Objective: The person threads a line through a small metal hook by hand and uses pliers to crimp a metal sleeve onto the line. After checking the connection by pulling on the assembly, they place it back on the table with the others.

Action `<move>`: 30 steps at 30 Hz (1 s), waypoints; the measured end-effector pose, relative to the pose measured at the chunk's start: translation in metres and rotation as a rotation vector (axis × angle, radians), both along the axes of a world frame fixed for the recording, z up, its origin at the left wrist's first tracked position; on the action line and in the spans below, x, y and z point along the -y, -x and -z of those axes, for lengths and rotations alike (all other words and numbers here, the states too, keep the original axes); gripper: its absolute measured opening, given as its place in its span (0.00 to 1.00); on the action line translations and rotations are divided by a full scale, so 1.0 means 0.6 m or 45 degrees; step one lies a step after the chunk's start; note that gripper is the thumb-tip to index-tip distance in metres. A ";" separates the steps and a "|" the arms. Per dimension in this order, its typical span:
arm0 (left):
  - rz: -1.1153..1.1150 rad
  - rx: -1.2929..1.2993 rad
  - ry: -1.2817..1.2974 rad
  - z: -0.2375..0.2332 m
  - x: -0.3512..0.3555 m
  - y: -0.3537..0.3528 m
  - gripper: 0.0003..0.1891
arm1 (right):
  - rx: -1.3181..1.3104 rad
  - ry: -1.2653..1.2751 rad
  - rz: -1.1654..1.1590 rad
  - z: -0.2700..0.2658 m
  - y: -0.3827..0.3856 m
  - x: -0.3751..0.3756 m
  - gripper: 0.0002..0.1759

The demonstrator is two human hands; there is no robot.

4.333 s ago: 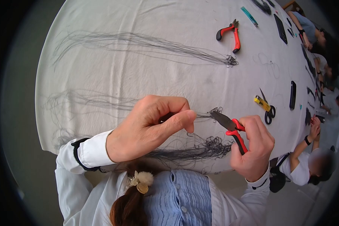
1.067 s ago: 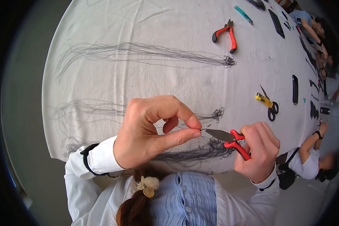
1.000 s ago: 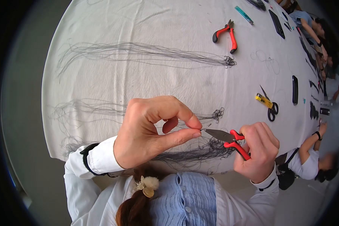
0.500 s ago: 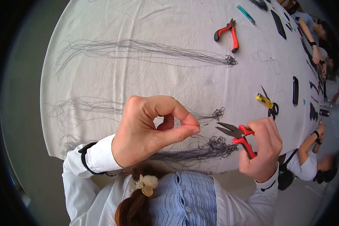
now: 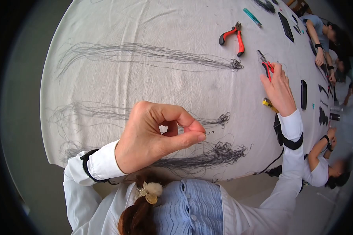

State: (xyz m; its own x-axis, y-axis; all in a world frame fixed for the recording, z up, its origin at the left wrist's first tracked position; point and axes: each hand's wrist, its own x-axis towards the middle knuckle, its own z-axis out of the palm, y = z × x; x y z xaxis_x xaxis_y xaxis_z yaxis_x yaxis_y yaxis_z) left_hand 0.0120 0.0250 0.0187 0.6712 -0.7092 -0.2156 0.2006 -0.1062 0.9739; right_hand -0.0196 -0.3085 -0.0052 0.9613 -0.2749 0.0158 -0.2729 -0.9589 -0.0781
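My left hand (image 5: 157, 137) pinches a thin strand between thumb and fingertips; a small shiny metallic piece (image 5: 210, 132) sticks out past them. What lies inside the pinch is hidden. Farther out on the right, my right hand (image 5: 279, 91) has its fingers on the red-and-black handles of long-nosed pliers (image 5: 266, 65), which are at or just above the cloth with their jaws pointing away. Below and beyond my left hand lie bundles of dark thin strands with curled ends: a thick bundle (image 5: 208, 157), a thinner bundle (image 5: 222, 119) and a far bundle (image 5: 153, 51).
Red-handled cutters (image 5: 234, 38) lie on the white cloth (image 5: 176, 86) at the far side, near a teal tool (image 5: 252, 17). A yellow-handled tool (image 5: 269, 104) is partly under my right forearm. Dark phones (image 5: 304, 94) lie at right. Other people sit along the right edge.
My right hand has moved away from my left, up and outward across the cloth, carrying the pliers. My left hand keeps its pinch almost in place.
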 end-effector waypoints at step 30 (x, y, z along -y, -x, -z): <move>0.036 -0.034 0.005 -0.001 0.000 0.011 0.04 | 0.054 -1.032 -0.573 -0.116 0.073 -0.227 0.11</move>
State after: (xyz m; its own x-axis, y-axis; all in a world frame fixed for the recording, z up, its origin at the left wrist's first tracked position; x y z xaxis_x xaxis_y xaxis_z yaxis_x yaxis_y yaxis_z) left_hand 0.0054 0.0251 0.0191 0.6448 -0.7288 -0.2303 0.2236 -0.1083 0.9687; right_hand -0.0636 -0.1726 0.0642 0.9832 0.1817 0.0194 0.1302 -0.6216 -0.7724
